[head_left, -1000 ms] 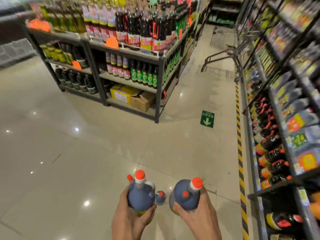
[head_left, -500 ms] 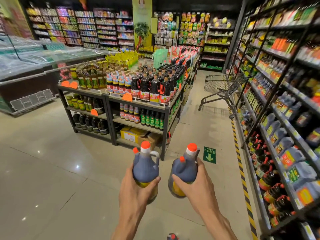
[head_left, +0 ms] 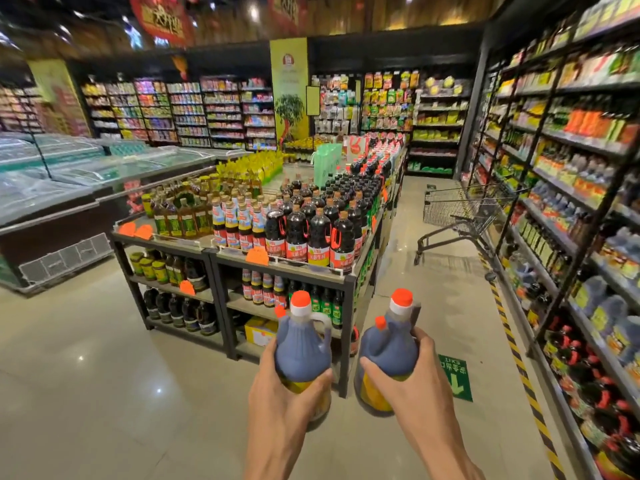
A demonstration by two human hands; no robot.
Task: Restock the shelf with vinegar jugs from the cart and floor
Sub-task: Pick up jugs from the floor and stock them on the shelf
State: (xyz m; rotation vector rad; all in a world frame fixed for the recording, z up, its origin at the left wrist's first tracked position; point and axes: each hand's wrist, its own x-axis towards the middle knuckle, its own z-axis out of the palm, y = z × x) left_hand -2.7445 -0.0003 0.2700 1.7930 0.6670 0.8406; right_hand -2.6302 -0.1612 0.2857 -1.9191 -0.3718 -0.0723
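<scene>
Left jug: we hold the left jug (head_left: 302, 348) upright at 6 o'clock; our left hand (head_left: 277, 393) has its fingers curled round its lower body.
Right jug: the right jug (head_left: 389, 355), just beside it at 5 o'clock, sits in our right hand (head_left: 412, 379), fingers wrapped round the label band.
Handling: full of dark liquid, so we judge them heavy; the smooth plastic looks slippery, and the loop handle offers a surer hold.
Shape: bulbous bodies, narrow necks, orange caps.
Shelf: the shelf (head_left: 568, 306) stands at 3 o'clock.
</scene>
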